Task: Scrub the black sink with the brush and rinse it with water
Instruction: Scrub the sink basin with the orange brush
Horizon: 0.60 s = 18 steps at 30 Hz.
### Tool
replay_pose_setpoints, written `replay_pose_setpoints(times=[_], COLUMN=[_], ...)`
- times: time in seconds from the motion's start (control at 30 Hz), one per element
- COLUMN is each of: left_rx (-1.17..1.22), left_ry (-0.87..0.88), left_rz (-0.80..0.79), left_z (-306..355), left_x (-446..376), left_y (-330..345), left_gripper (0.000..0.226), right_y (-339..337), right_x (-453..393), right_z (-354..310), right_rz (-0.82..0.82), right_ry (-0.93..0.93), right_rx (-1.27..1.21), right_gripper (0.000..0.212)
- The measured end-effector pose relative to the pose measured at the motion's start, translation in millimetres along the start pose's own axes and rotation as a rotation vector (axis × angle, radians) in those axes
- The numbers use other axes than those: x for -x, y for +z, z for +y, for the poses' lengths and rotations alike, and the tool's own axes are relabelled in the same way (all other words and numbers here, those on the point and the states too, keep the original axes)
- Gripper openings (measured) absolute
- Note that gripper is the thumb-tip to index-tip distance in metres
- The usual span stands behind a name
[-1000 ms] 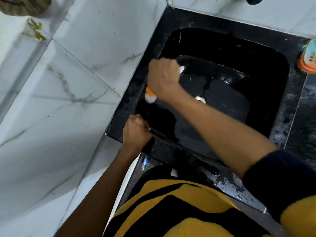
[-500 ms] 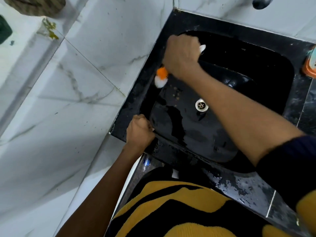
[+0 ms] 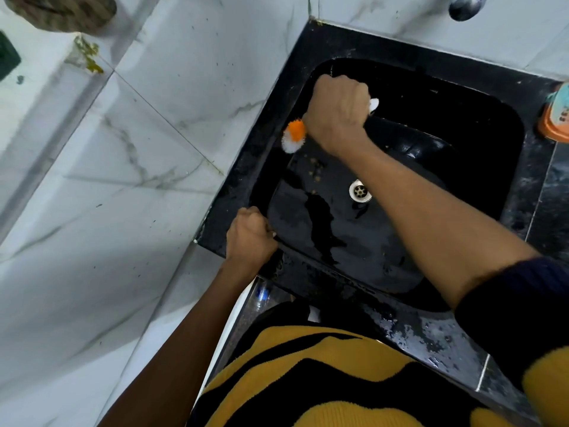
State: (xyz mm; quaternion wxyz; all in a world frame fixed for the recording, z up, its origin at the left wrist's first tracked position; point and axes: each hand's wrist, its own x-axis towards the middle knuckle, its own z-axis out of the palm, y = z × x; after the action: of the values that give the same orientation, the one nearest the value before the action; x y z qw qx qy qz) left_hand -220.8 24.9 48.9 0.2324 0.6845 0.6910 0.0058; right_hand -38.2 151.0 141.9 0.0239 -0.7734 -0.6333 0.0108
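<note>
The right hand (image 3: 337,114) is fisted round the brush (image 3: 295,135), knuckles up, with the forearm running down to about 4 o'clock, where a dark sleeve covers it. The brush's orange-and-white bristle head sticks out of the fist toward 8 o'clock and lies against the sink's (image 3: 415,69) left inner wall, near the far-left corner; a white tip of the handle shows on the fist's other side, at 2 o'clock.

The left hand (image 3: 251,237) is curled tight over the sink's near-left rim, at 7 o'clock from the brush; whether anything is inside that fist cannot be told. Its bare forearm runs down to 7 o'clock. The two hands are well apart.

The sink is glossy black and wet, with small brownish specks on its floor just below the brush head. A metal drain (image 3: 359,190) sits near the middle of the floor, at 4 o'clock from the brush. The near rim is beaded with water.
</note>
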Motion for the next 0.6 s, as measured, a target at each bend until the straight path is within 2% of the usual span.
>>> replay_pose_setpoints(times=[0.07, 0.13, 0.23, 0.33, 0.47, 0.6], left_rx=[-0.005, -0.009, -0.024, -0.028, -0.006, -0.004], left_ry=[-0.014, -0.009, 0.030, 0.027, 0.000, -0.004], left_rz=[0.000, 0.006, -0.004, -0.003, -0.009, -0.005], left_z=[-1, -2, -3, 0, -2, -2], left_x=[-1, -3, -7, -6, -5, -5], left_y=[1, 4, 7, 6, 6, 8], left_gripper=[0.018, 0.021, 0.019, 0.023, 0.022, 0.022], right_y=[6, 10, 15, 26, 40, 66], right_x=[23, 62, 101, 67, 28, 60], right_z=[-13, -33, -40, -15, 27, 39], right_rz=[-0.004, -0.052, -0.166, -0.111, -0.080, -0.138], right_ry=[-0.021, -0.141, -0.294, -0.152, 0.105, 0.084], right_rx=[-0.022, -0.038, -0.051, -0.077, -0.104, -0.125], right_gripper=[0.013, 0.013, 0.029, 0.011, 0.020, 0.020])
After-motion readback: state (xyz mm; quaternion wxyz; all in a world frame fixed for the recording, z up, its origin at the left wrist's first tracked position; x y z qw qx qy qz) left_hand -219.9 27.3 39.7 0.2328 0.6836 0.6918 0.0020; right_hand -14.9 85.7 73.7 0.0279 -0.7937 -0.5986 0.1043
